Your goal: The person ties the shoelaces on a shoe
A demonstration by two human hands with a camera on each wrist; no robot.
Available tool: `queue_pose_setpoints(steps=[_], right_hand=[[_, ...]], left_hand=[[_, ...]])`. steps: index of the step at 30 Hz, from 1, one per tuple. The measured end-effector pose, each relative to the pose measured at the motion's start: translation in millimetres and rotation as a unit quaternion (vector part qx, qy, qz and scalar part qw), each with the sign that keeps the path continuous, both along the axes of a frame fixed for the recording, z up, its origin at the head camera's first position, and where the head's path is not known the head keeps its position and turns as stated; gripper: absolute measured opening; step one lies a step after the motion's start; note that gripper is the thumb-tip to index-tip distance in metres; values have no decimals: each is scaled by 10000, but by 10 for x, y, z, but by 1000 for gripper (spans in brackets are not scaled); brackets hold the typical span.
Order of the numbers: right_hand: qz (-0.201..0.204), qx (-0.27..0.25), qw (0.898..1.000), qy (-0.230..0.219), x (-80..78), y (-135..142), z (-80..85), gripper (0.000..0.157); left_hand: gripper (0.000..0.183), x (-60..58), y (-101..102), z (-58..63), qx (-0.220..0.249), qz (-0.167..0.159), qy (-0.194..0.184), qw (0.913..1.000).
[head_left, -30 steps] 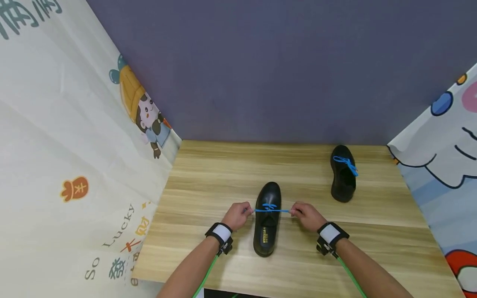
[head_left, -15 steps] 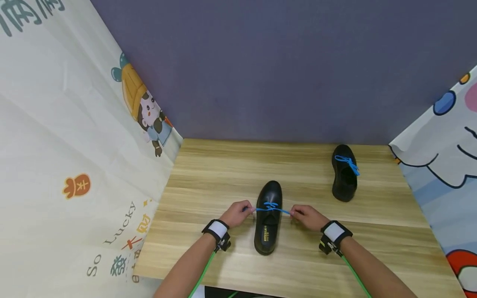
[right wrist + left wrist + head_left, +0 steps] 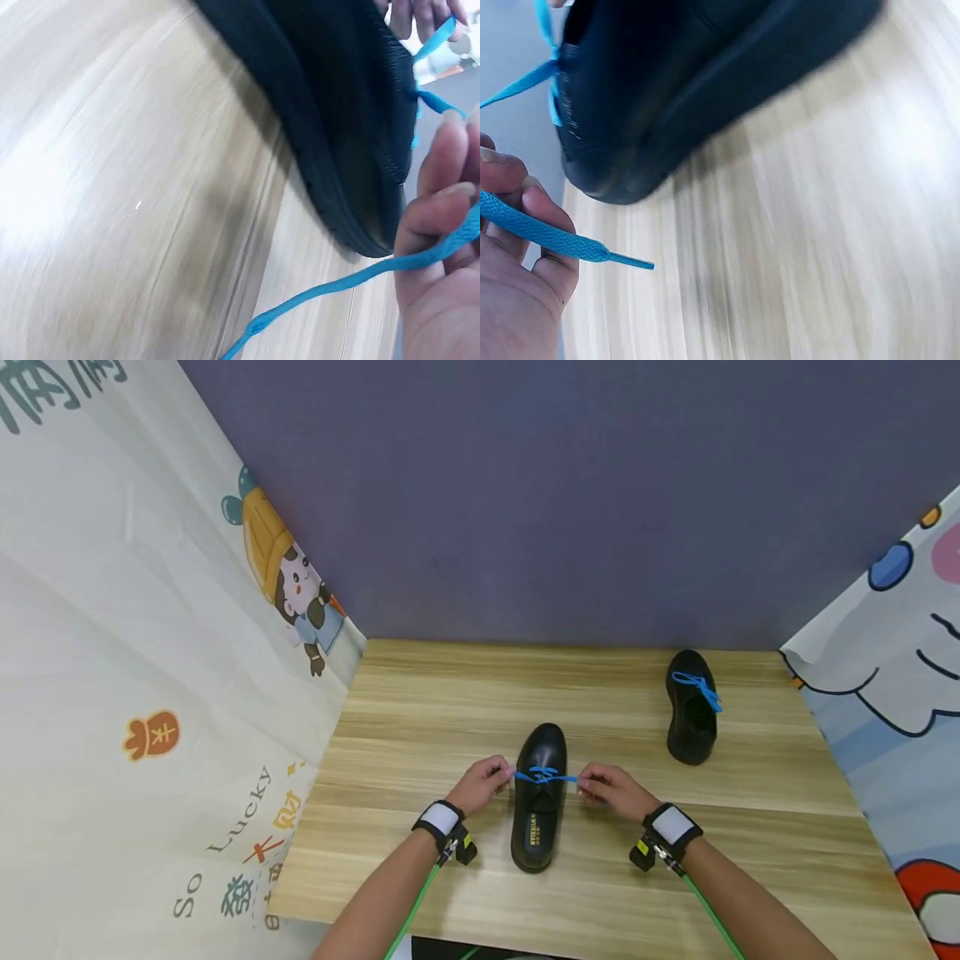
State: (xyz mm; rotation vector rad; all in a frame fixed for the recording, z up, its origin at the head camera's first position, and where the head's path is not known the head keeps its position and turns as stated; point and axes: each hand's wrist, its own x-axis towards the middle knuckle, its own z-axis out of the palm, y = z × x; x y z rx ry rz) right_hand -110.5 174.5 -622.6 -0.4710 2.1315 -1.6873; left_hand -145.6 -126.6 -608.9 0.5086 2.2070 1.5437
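Note:
A black leather shoe (image 3: 542, 747) stands upright on the wooden table, toe pointing away from me. Blue shoelace (image 3: 543, 777) runs through its eyelets, and its two ends stretch out sideways over the shoe. On the left, my left hand (image 3: 482, 783) pinches one lace end; in the left wrist view the lace (image 3: 544, 234) crosses the palm and its tipped end pokes out. My right hand (image 3: 617, 790) pinches the other end right of the shoe, and in the right wrist view a loose tail of lace (image 3: 337, 283) hangs from the fingers.
A second black shoe (image 3: 692, 745) with a tied blue lace stands at the back right of the wooden table (image 3: 450, 693). Behind the table rises a dark grey-blue panel (image 3: 487, 510). Printed cloths hang at the left and right. Green cables run from both wrist straps.
Both hands keep their pinch on the lace ends. The right hand dipped slightly, then rose and came a little closer to the shoe; the lace now looks slacker.

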Motion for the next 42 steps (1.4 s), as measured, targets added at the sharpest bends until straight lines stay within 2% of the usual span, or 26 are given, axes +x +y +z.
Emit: queue_pose_setpoints(steps=[1,4,7,8,11,14,20,26,30,35,38,42], right_hand=[[-66,-63,10000,-4,-2,-9,7,25],[-188,-278,9994,66,-13,-34,12,25],[-297,-542,9980,164,-28,-62,1,23],[-317,-631,9973,181,-33,-72,2,24],[-413,-917,9948,143,-46,-107,24,25],[-511,-1259,9907,73,-57,-146,49,28],[-643,-2306,9709,-52,-102,-223,54,22],[-641,-2756,9591,79,-123,-348,53,24],[-727,-2847,9558,-47,-127,-431,48,29],[-1168,-2728,9541,-412,-113,-504,27,30],[-1329,-2870,9476,-451,-114,-528,15,24],[-1381,-3192,9364,-473,-150,-554,22,19]], left_hand=[[26,-9,11,11,151,39,-108,9998],[24,12,47,194,546,74,-277,9981],[24,-1,86,234,810,192,-494,9953],[24,0,99,237,872,285,-528,9944],[27,-51,132,89,1063,577,-703,9902],[26,-58,153,71,1326,793,-859,9842],[30,-73,195,69,2313,811,-1162,9625],[22,-50,252,71,3150,652,-1480,9352],[18,-36,280,52,3285,724,-1562,9287],[14,-22,305,-8,3201,943,-1639,9283],[13,-15,310,-33,3179,1015,-1664,9279],[15,-24,307,-28,3282,993,-1746,9230]])
